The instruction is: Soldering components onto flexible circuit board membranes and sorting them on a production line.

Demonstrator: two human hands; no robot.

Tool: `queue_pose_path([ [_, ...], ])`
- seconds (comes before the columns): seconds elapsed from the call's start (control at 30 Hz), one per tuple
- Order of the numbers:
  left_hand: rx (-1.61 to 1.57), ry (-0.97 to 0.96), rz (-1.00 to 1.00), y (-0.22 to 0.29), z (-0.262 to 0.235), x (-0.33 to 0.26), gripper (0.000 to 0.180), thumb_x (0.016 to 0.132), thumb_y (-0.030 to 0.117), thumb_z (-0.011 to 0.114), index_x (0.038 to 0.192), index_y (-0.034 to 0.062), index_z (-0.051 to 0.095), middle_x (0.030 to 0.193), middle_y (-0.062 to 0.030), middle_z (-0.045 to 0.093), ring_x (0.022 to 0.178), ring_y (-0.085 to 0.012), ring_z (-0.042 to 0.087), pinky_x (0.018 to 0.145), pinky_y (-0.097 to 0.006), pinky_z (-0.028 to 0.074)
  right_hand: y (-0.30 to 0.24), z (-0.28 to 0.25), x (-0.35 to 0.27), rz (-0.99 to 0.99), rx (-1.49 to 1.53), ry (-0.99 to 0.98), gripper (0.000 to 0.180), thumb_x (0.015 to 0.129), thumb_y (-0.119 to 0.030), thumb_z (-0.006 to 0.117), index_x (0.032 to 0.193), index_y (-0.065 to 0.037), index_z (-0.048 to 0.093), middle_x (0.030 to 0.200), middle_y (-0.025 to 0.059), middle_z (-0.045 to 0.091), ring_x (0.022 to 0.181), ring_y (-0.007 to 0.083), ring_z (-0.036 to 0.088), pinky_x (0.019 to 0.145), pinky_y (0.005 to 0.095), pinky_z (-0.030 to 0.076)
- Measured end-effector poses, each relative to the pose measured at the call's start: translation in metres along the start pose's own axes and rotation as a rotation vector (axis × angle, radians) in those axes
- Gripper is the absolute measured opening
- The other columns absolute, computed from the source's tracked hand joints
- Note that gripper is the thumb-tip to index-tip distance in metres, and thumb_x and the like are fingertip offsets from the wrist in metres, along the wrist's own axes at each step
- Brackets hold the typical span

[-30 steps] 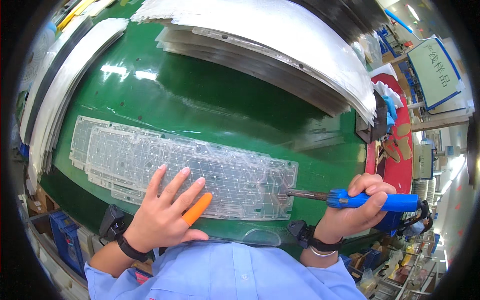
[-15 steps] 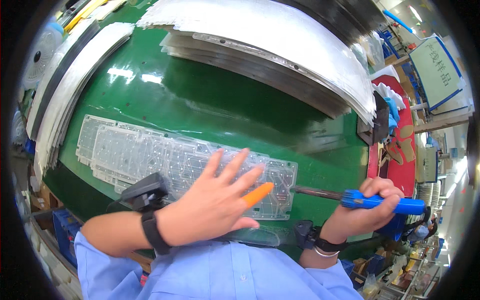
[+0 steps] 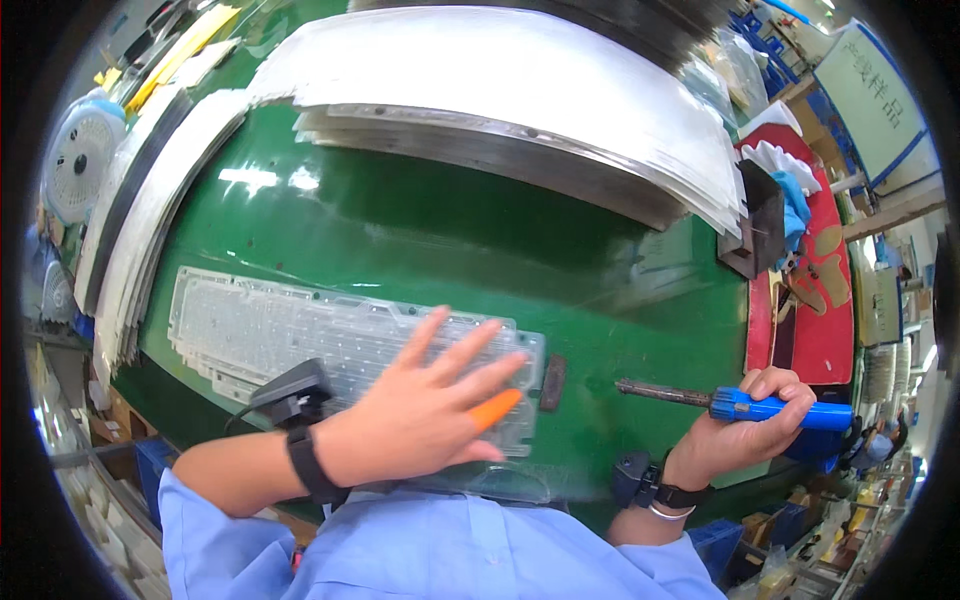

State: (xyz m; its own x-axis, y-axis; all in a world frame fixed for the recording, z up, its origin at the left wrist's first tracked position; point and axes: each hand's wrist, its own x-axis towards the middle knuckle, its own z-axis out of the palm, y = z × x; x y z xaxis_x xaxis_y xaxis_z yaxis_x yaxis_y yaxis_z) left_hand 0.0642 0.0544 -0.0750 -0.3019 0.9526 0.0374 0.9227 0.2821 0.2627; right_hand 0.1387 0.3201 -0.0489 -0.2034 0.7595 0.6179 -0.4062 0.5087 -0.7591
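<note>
My left hand (image 3: 420, 415) lies palm down over a stack of clear membrane circuit sheets (image 3: 275, 325), fingers spread. An orange finger cot (image 3: 495, 410) covers its index finger. The sheets carry fine printed traces and dots, and their edges are slightly out of line; the hand hides part of their right end. My right hand (image 3: 745, 440) is closed round the blue handle of a soldering iron (image 3: 735, 402). Its dark metal shaft points left, with the tip apart from the sheets. Between tip and sheets lies a small dark oblong block (image 3: 552, 383).
A tall stack of white sheets (image 3: 480, 65) stands at the back of the green table (image 3: 390, 230). More stacked sheets (image 3: 170, 220) line the left side, near a white fan (image 3: 82, 162). At right are a dark metal holder (image 3: 752, 225) and a red surface (image 3: 825, 340).
The soldering iron's tip has drawn away rightward from the sheets' right end. The sheets' right end lies further left, and the dark block now shows beside it. My left hand stays spread.
</note>
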Motion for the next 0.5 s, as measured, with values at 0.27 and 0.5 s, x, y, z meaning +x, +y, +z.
queue_pose_path([
  [0.27, 0.022, -0.025, -0.171, -0.027, -0.017, -0.059, 0.059, 0.084, 0.060, 0.045, 0.117, 0.0151, 0.061, 0.138, -0.0110, 0.043, 0.131, -0.0363, 0.034, 0.108, -0.057, 0.020, -0.006, 0.003, -0.001, 0.049, 0.075, 0.024, 0.029, 0.096, -0.031, 0.041, 0.077, -0.009, 0.037, 0.062, 0.0040, 0.038, 0.053, 0.0098, 0.030, 0.048, 0.0243, 0.022],
  [0.5, 0.248, 0.576, -0.174, -0.072, -0.082, 0.027, 0.047, 0.081, 0.028, 0.065, 0.121, 0.0045, 0.056, 0.135, -0.0124, 0.047, 0.129, -0.0364, 0.039, 0.106, -0.047, 0.030, -0.002, 0.002, -0.002, 0.076, 0.025, 0.036, 0.029, 0.095, -0.031, 0.042, 0.077, -0.009, 0.036, 0.061, 0.0036, 0.038, 0.055, 0.0112, 0.034, 0.050, 0.0249, 0.027],
])
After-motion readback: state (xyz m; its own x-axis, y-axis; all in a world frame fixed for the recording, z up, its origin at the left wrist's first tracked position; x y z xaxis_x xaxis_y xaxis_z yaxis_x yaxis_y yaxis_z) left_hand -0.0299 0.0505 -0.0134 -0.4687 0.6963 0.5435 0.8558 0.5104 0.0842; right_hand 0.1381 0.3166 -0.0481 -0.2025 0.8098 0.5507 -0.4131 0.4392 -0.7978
